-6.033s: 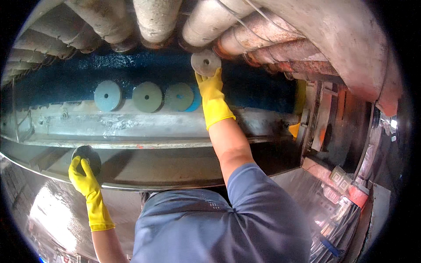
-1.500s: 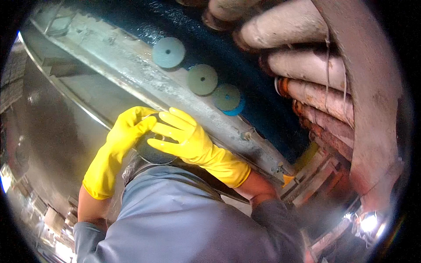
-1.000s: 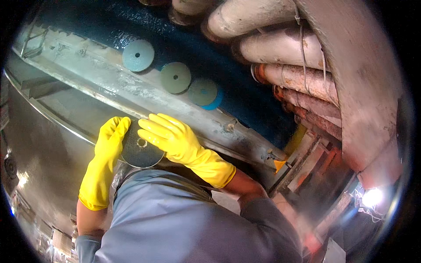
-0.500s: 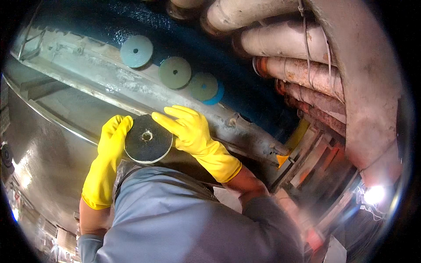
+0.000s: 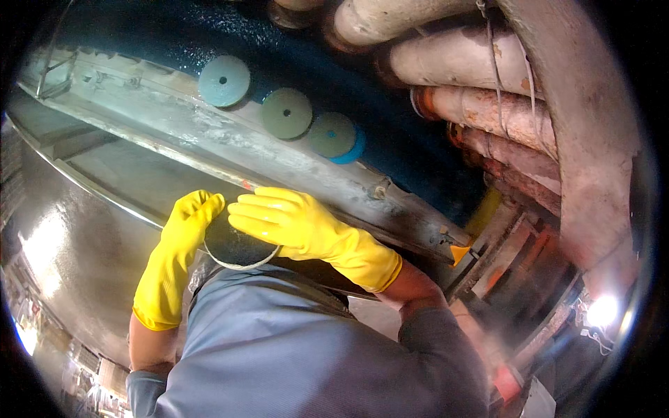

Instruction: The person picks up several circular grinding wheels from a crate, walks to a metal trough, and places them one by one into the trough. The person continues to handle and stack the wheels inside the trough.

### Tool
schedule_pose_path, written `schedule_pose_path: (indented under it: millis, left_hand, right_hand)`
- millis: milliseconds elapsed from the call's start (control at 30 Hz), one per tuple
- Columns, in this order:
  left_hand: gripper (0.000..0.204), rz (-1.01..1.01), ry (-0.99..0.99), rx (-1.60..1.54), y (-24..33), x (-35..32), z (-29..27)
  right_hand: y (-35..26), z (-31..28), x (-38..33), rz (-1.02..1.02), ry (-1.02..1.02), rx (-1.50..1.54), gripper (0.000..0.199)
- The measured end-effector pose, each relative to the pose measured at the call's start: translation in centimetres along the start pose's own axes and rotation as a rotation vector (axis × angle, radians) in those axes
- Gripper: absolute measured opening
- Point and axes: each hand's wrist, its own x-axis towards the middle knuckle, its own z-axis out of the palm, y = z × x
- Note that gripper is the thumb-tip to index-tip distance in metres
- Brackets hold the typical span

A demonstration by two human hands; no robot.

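Observation:
Both my hands wear yellow rubber gloves. My left hand (image 5: 174, 258) grips the left edge of a dark round disc (image 5: 233, 247) with a pale rim, held just above my grey shirt. My right hand (image 5: 293, 226) lies over the disc's right side, fingers spread across its face. The disc's middle is partly hidden under those fingers. Above the hands, three round pads rest on a wet metal ledge (image 5: 209, 132): a pale blue pad (image 5: 224, 80), a green pad (image 5: 286, 113) and a teal pad (image 5: 333, 134).
A dark blue wall (image 5: 390, 132) stands behind the pads. Large dusty pipes (image 5: 481, 104) run along the upper right. A shiny steel surface (image 5: 77, 237) curves down at the left. An orange-yellow piece (image 5: 460, 252) sits at the ledge's right end.
The disc has turned from facing me, its centre hole showing, to its dark side under my right fingers. Six seconds ago my right hand was up at the pads and my left held the disc low.

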Motion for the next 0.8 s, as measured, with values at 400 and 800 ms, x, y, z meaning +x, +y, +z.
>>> schedule_pose_path:
  millis: [400, 800]
  left_hand:
    - [0.024, -0.021, -0.076, -0.131, -0.1, -0.2, -1.6]
    - [0.048, 0.744, 0.99, 0.831, -1.7, 4.8, -18.8]
  right_hand:
    - [-0.9, -1.2, 1.0, -0.058, -0.017, 0.154, 0.062]
    - [7.7, -2.1, -1.8, 1.172, 0.901, 0.96, 0.052]
